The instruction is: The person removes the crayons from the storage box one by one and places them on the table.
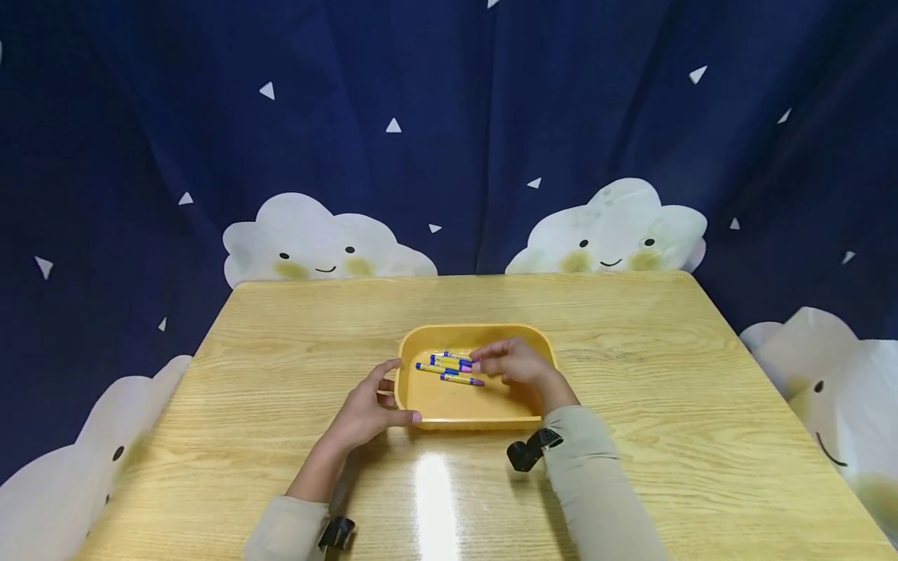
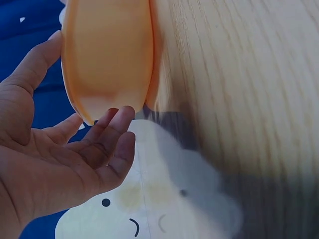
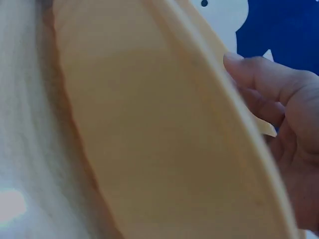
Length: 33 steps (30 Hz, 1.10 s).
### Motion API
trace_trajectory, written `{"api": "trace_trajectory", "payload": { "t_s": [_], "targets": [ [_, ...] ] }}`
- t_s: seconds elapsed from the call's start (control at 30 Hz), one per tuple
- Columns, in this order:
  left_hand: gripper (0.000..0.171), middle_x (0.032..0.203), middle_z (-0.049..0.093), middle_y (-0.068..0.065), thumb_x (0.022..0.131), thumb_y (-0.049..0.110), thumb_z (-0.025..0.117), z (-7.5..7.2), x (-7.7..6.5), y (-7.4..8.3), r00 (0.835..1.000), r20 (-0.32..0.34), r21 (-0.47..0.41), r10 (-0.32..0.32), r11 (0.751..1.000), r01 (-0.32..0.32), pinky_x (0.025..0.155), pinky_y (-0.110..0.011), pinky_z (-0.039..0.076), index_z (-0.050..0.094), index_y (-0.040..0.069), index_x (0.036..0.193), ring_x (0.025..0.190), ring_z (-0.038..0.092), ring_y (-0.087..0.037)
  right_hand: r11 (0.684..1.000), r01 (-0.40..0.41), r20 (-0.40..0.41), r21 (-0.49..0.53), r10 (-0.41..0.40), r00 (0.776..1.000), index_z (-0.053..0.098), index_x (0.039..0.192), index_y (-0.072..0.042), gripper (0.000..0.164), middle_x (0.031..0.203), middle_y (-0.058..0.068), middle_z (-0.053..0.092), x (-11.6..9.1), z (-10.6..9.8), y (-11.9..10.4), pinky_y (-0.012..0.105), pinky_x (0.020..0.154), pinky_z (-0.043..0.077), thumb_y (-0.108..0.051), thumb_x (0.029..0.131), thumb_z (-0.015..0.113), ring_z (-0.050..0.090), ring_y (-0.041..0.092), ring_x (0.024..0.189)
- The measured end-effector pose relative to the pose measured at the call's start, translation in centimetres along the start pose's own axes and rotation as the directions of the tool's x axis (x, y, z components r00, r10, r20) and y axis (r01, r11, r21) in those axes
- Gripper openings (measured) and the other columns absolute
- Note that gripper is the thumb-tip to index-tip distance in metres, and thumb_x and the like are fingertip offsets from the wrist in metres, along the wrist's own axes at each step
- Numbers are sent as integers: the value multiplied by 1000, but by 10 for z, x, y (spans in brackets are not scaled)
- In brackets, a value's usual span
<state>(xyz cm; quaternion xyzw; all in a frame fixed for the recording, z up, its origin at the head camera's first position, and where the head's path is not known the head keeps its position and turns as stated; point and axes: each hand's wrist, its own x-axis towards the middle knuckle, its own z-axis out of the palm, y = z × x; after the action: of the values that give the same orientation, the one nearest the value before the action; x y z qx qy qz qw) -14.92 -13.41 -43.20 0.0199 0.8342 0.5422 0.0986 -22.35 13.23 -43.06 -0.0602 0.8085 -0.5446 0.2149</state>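
Several yellow-and-blue crayons [image 1: 436, 368] lie in the orange tray [image 1: 435, 402], just beside the fingertips of the right hand [image 1: 515, 363] — from my feed I can't tell whether those pinch one. I see the left hand [image 1: 363, 413] with fingers spread at the tray's end, thumb on the near rim — wooden table [image 1: 631, 343] below.

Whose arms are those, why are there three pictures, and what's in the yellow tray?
There's no robot: those are a person's bare left hand and right hand. The big wide picture comes from a camera on the person's head. The others come from the left wrist camera and the right wrist camera. A yellow tray sits on a wooden table, with yellow-and-blue crayons inside. The left hand touches the tray's edge. The right hand is inside, by the crayons; I can't tell whether it's holding one.
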Motion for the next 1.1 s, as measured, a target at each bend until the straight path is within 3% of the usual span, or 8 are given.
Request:
{"api": "trace_trajectory", "payload": {
  "t_s": [0.2,0.33,0.47,0.67,0.83,1.1],
  "targets": [
    [94,109,54,-17,60,15,89,1,0,-1,1000,2,-6,-5,1000,5,74,-36,47,40,14,140,90,55,-26,999,-50,-127,-10,49,991,71,98,2,21,76,1,62,5,11,8,25,53,36,-8,79,72,48,15,66],
    [93,109,53,-16,60,16,89,1,1,-2,1000,1,-3,-15,1000,15,74,-37,47,41,16,139,90,54,-26,998,-40,-188,-39,32,982,73,87,1,15,80,2,66,9,18,12,24,59,38,-5,73,76,50,14,71],
    [93,110,54,-17,59,16,89,1,2,-3,1000,6,-18,-16,1000,16,74,-37,47,41,15,139,91,56,-26,990,-22,-206,-142,-8,979,74,79,0,13,85,4,68,11,26,12,25,68,39,-4,68,79,53,15,78],
    [95,110,53,-16,59,15,89,-1,2,-3,1000,4,-34,-22,999,22,75,-36,48,40,16,140,91,57,-25,958,-43,-216,-282,-19,976,74,76,-3,14,82,3,67,12,31,8,26,68,41,-5,65,82,53,16,74],
    [96,110,53,-16,58,14,89,-2,1,-2,1000,6,-47,-26,999,26,75,-36,48,40,17,140,91,57,-25,949,-28,-215,-313,-42,976,74,75,-4,10,80,3,67,11,30,8,25,66,41,-6,67,81,52,16,73],
    [94,111,51,-18,58,15,89,-1,2,-3,1000,6,-65,-23,998,24,75,-36,48,41,16,139,92,56,-27,948,73,-151,-310,-125,981,74,78,-4,5,78,1,68,7,21,11,26,66,41,-8,75,75,52,13,72]
  ]
}}
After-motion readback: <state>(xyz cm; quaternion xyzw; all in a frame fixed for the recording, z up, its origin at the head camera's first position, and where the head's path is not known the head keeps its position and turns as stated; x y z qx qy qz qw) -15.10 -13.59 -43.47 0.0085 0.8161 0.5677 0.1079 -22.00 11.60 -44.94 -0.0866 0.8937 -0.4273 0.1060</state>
